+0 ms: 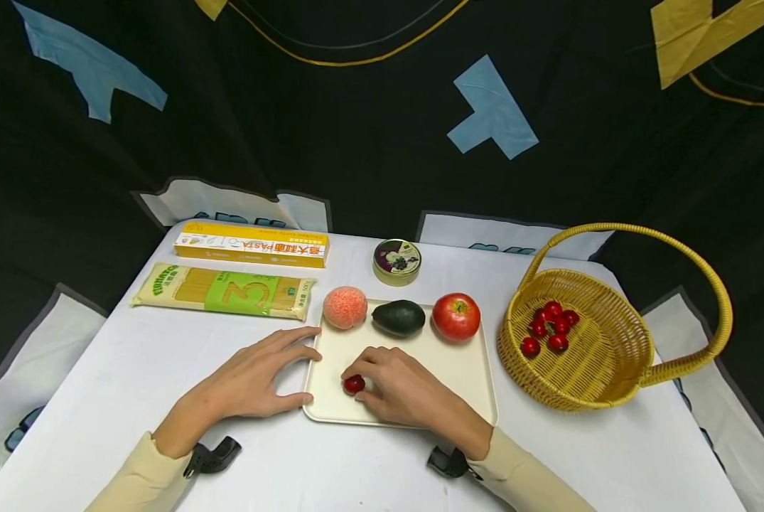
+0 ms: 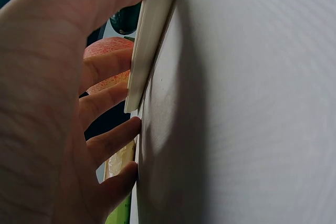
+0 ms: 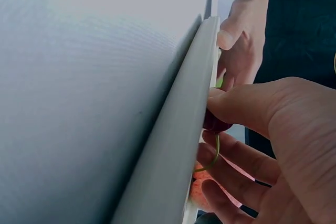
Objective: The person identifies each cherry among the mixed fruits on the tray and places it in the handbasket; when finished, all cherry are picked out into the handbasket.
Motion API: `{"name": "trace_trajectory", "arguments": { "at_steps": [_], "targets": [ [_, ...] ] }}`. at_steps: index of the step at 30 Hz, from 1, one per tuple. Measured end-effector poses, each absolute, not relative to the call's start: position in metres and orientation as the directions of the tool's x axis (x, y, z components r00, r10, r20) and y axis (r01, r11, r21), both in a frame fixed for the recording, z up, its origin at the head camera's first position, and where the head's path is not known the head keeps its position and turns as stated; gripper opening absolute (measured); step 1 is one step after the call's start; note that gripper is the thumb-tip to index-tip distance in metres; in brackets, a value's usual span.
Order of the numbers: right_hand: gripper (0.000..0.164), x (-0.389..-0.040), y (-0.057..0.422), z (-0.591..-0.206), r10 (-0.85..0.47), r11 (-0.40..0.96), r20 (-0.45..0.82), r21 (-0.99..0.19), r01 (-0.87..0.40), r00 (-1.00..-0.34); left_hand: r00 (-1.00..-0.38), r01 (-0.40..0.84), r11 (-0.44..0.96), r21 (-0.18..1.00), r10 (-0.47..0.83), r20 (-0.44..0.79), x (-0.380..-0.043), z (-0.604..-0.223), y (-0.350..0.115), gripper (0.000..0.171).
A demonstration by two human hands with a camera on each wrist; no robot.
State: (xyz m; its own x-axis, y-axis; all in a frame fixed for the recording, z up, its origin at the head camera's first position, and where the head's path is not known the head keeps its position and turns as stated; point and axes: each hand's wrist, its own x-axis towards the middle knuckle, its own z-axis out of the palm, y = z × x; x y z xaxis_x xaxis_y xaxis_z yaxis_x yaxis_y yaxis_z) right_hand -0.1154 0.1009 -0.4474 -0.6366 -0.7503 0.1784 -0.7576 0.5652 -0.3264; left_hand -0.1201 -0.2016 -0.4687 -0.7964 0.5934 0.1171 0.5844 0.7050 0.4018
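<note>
In the head view, a cream tray (image 1: 332,350) lies on the white table. My right hand (image 1: 402,384) is over its front part, pinching a dark red cherry (image 1: 354,385) between thumb and fingers, low at the tray's surface. In the right wrist view a thin green stem (image 3: 217,148) runs from the cherry. My left hand (image 1: 254,377) has its fingers spread along the tray's left edge, thumb by the front left corner, holding nothing. Along the tray's far side sit a fuzzy pinkish peach (image 1: 345,308), a dark green avocado (image 1: 399,318) and a red apple (image 1: 456,317).
A yellow wicker basket (image 1: 535,380) with a tall handle stands right of the tray, with several cherries (image 1: 557,343) inside. Behind the left hand lie a pack of spaghetti (image 1: 228,290) and a yellow pasta box (image 1: 251,244). A round tin (image 1: 397,262) stands behind the tray.
</note>
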Motion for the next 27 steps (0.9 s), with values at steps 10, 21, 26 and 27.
{"name": "trace_trajectory", "arguments": {
  "at_steps": [10, 21, 26, 27],
  "targets": [
    [0.029, -0.114, 0.1, -0.446, -0.73, 0.59, 0.194, -0.306, -0.748, -0.655, -0.8, 0.579, 0.71, 0.4, 0.591, 0.109, -0.118, -0.467, -0.203, 0.057],
    [0.026, -0.113, 0.117, -0.426, -0.66, 0.626, 0.254, -0.335, -0.704, -0.707, -0.781, 0.612, 0.69, 0.386, 0.606, 0.154, -0.12, -0.469, -0.202, 0.056],
    [0.031, -0.116, 0.148, -0.411, -0.59, 0.667, 0.325, -0.319, -0.673, -0.739, -0.779, 0.615, 0.688, 0.385, 0.606, 0.16, -0.12, -0.47, -0.201, 0.054],
    [0.032, -0.116, 0.155, -0.409, -0.578, 0.675, 0.342, -0.31, -0.67, -0.741, -0.78, 0.613, 0.69, 0.385, 0.605, 0.158, -0.12, -0.471, -0.202, 0.054]
  ]
}}
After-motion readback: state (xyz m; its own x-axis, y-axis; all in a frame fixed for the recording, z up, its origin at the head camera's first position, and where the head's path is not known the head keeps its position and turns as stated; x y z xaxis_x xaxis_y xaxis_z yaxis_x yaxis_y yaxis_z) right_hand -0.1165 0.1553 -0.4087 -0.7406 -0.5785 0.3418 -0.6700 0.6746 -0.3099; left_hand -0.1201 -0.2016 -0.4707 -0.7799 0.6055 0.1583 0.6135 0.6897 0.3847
